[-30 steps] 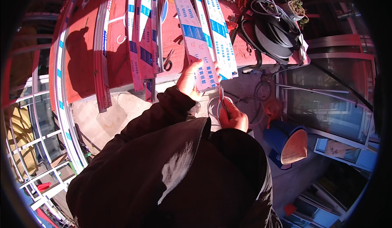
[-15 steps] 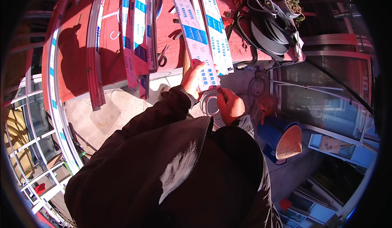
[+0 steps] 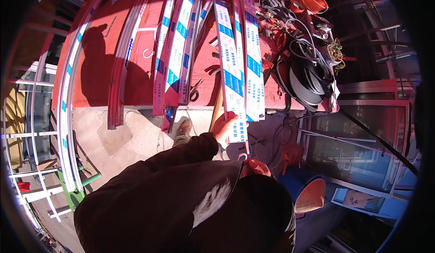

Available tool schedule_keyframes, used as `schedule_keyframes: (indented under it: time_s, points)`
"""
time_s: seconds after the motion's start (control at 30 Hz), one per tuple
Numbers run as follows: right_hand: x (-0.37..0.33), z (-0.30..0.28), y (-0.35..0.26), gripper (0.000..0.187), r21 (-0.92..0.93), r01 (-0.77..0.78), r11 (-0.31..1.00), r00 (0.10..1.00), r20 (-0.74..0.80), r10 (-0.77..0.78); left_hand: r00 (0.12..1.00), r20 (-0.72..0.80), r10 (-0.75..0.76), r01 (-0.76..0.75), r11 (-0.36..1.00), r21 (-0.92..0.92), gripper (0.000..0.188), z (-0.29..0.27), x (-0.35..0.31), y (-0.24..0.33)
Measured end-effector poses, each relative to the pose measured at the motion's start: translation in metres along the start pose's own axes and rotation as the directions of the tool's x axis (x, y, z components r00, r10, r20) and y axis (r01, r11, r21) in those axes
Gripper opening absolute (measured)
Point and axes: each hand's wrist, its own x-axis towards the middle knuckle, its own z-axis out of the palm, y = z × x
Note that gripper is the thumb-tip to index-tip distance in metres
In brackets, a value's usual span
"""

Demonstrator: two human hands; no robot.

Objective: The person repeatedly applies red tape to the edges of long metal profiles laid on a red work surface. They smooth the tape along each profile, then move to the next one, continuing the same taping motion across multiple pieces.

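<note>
L hand (image 3: 224,129) has the near end of a long film-wrapped profile (image 3: 233,78), fingers wrapped round its left edge. R hand (image 3: 256,168), just nearer and right, looks pinched on a thin strip (image 3: 247,148) at the profile's near right corner; jacket hides part of that grip. Can't tell if strip is attached to the profile or a separate pc. Profile runs far over the red worktop (image 3: 97,94), near end overhanging the edge.

Status, my read: early, work only at the near corner. Blue/white printed film is on along the visible length, so most of it looks undone. Profiles to the left (image 3: 179,40) and right (image 3: 253,58) also have film on, prob. untouched. No finished pc that I can ID.

Nearby: scissors (image 3: 195,91) left of the profile, black coil (image 3: 306,87) far right.
</note>
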Motion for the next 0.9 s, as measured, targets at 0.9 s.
schedule_keyframes:
  time_s: [0.9]
  points:
    - [0.060, 0.028, -0.008, 0.025, -0.275, -0.001, 0.962, 0.996, -0.083, -0.022, 1.000, -0.001, 0.022, -0.022, 0.989, 0.149, 0.037, -0.032, 0.010, 0.008]
